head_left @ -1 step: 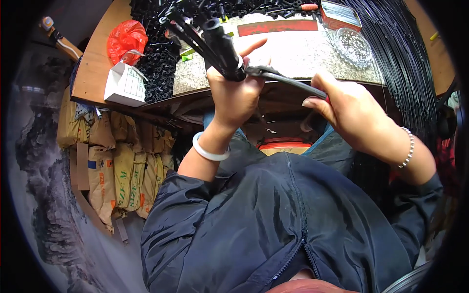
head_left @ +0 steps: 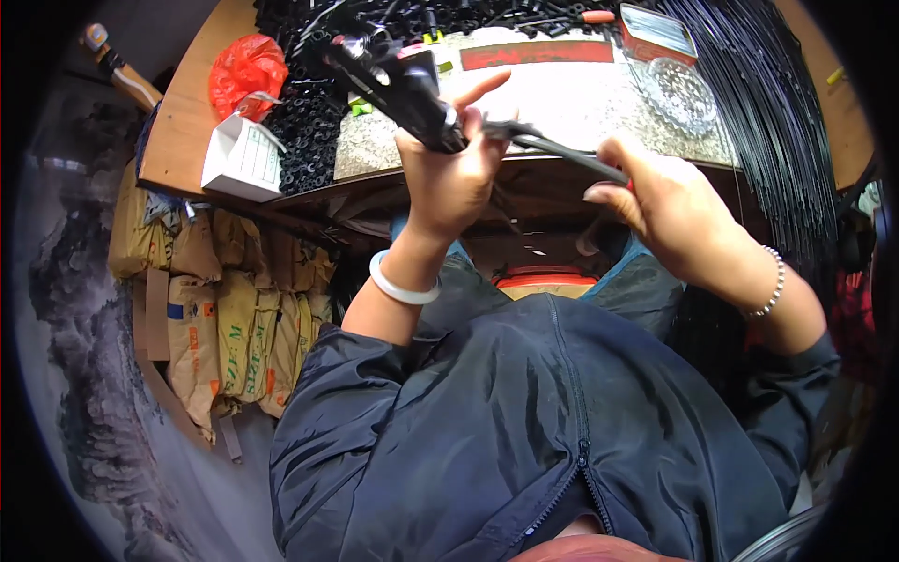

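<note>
My left hand (head_left: 454,183) is closed around the lower end of a bundle of black tubes and rods (head_left: 403,94), its index finger stretched out to the right. The bundle leans up and to the left over the table, its upper end smeared by motion. My right hand (head_left: 679,201) grips a slim, dark-handled tool (head_left: 571,155) like pliers, with a bit of red by the thumb. The tool's far end is blurred and reaches my left fingertips beside the bundle. Whether it touches the bundle, I cannot tell.
Small black parts (head_left: 304,155) cover the table's left and back. A red plastic bag (head_left: 245,75) and a white box (head_left: 242,159) stand at left. Right of the pale work board (head_left: 562,98) lie a glass dish (head_left: 679,98), a tin (head_left: 655,36) and long black rods (head_left: 768,112).
The upper end of the bundle has shifted slightly and blurred. The tool's far end has moved a little to the right, away from the bundle. Both hands keep their grip.
</note>
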### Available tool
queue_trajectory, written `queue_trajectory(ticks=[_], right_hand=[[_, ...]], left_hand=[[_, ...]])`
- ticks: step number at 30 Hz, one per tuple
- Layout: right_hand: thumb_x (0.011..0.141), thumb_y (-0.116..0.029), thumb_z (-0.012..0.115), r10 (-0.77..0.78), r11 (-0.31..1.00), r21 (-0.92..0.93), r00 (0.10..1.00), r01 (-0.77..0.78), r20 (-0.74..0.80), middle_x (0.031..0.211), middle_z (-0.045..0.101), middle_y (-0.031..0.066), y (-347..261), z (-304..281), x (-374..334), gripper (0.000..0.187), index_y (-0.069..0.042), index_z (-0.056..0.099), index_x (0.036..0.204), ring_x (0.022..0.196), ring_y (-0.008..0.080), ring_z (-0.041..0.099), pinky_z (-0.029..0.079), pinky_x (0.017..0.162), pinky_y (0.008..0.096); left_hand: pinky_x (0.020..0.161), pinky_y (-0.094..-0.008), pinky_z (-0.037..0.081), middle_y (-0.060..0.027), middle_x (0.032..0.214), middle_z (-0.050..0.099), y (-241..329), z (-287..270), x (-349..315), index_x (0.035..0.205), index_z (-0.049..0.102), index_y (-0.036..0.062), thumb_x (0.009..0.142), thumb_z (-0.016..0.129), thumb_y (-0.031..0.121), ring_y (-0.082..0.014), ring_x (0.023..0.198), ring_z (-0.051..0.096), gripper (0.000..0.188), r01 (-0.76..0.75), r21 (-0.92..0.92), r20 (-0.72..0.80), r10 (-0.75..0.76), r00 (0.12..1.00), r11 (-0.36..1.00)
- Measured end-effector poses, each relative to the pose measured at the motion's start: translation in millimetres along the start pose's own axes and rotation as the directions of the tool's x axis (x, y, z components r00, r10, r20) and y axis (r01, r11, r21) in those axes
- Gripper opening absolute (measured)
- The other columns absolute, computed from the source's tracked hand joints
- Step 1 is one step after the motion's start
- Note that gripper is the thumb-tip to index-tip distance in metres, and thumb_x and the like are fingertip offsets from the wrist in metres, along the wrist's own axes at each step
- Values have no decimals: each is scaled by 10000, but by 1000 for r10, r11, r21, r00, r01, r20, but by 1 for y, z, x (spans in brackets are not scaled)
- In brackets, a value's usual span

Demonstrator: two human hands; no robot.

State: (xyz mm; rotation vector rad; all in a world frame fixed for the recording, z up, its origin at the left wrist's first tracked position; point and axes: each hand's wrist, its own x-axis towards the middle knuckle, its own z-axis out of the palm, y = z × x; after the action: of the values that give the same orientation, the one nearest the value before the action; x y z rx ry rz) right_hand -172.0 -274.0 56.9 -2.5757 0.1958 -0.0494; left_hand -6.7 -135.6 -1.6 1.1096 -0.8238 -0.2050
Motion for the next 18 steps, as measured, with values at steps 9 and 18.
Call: queue_trajectory(ticks=[9,18], right_hand=[[815,-249,633,-11,839,-505,920,-205,-392,973,525,116,129,76,49,406,-99,510,1172,919,287,544,428,767,389],[701,-380,762,-363,838,442,932,321,12,1127,513,172,10,135,-34,754,20,433,1249,1040,315,507,404,924,399]], left_hand=[[343,-195,283,54,527,436,14,-15,4,1132,577,-13,852,581,-6,-19,380,346,280,143,-313,58,-132,990,939],[418,-190,300,56,570,379,48,-7,-40,1041,604,16,926,546,220,-22,439,351,241,21,-155,-165,-47,985,988]])
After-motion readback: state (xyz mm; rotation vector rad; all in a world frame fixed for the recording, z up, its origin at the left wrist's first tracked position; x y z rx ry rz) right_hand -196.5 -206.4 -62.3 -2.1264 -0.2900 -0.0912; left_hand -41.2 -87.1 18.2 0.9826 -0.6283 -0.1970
